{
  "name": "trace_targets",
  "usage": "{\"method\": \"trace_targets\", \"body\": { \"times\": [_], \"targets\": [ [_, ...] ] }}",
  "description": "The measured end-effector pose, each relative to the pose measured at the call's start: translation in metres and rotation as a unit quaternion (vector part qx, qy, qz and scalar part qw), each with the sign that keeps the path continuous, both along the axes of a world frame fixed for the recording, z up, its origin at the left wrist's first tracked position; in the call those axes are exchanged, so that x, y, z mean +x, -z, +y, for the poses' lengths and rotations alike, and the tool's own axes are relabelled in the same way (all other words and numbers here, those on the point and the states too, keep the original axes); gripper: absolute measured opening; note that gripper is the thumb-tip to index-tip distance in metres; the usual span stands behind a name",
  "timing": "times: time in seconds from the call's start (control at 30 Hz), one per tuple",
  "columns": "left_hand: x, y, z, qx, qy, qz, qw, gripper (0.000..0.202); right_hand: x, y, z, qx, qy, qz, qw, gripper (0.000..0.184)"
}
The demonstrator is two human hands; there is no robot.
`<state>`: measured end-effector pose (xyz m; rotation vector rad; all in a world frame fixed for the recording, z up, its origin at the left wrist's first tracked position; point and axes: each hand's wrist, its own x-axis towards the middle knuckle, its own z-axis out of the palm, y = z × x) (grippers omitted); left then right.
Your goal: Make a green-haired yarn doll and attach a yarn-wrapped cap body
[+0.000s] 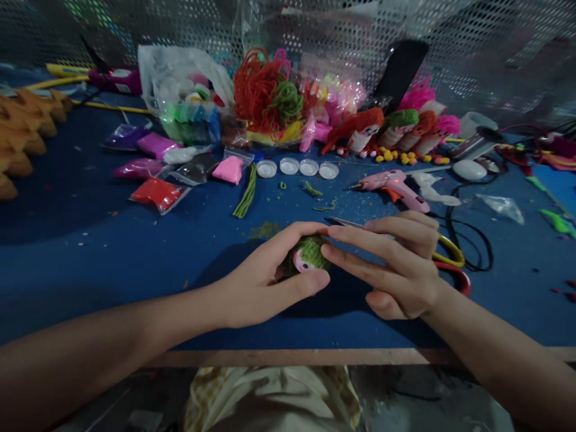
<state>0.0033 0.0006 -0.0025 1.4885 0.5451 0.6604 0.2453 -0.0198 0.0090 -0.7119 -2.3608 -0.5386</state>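
Bare forearms [117, 336] are stretching over the front edge of the blue-topped table [99, 264], above a cream cloth [274, 399] with yellow-checked sides that is covering the person's lap. Near the middle of that edge, the left hand [265, 285] is curling its thumb and fingers around a small figure with green yarn hair [314, 252], a pale face and a pink cheek; its lower part is hiding in the grip. The right hand [407, 270] is keeping its thumb well apart from its outstretched fingers, the index fingertip touching the hair's right side. Scissors with yellow and red handles [451, 251] are lying partly beneath the right hand. Toward the right edge, a pale pink glue gun [391, 185] is resting. Four round white caps [289, 165] are forming a row beyond the figure, and yarn-haired dolls [360, 137] are leaning near the rear edge.
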Motion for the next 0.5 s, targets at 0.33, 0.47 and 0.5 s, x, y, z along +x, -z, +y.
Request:
{"method": "trace_targets", "body": {
  "times": [0.33,0.47,0.5],
  "targets": [
    [0.0021,-0.0046,-0.0018,-0.035,0.011,-0.001,0.999,0.040,0.0026,0.0049,-0.0004,-0.003,-0.020,0.063,0.998,0.058],
    [0.0016,-0.0041,-0.0024,-0.036,0.013,0.002,0.999,0.039,0.0035,0.0046,-0.0008,0.002,-0.027,0.053,0.998,0.059],
    [0.0016,-0.0039,-0.0023,-0.034,0.015,0.000,0.999,0.038,0.0033,0.0038,-0.0008,0.004,-0.025,0.046,0.999,0.059]
  ]
}}
